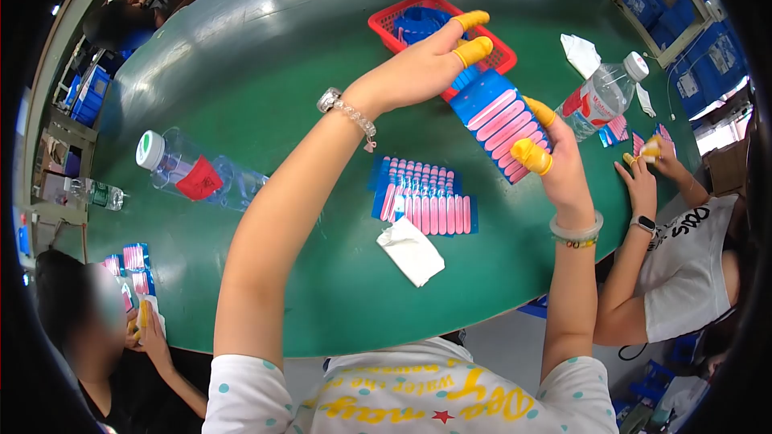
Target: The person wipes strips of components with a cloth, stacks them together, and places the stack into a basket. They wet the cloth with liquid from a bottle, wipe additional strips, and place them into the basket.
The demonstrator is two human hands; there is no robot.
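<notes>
My right hand [559, 157], with yellow finger covers on thumb and finger, grips a blue sheet [503, 124] carrying a row of pink strips. Over the red basket [384, 18] my left hand [438, 60] reaches out, its yellow-covered thumb and finger spread apart beside the upper end of that sheet. Blue material [420, 22] lies in the basket, partly hidden by the left hand. Nearer to me on the green table, a stack of similar pink-striped sheets [426, 201] lies beside a folded white cloth [410, 251].
A clear bottle [197, 173] lies at the left, and another bottle [603, 96] is at the right near a crumpled white tissue [581, 55]. People work at the far left and right table edges with similar sheets. The green table [338, 313] curves in front of me.
</notes>
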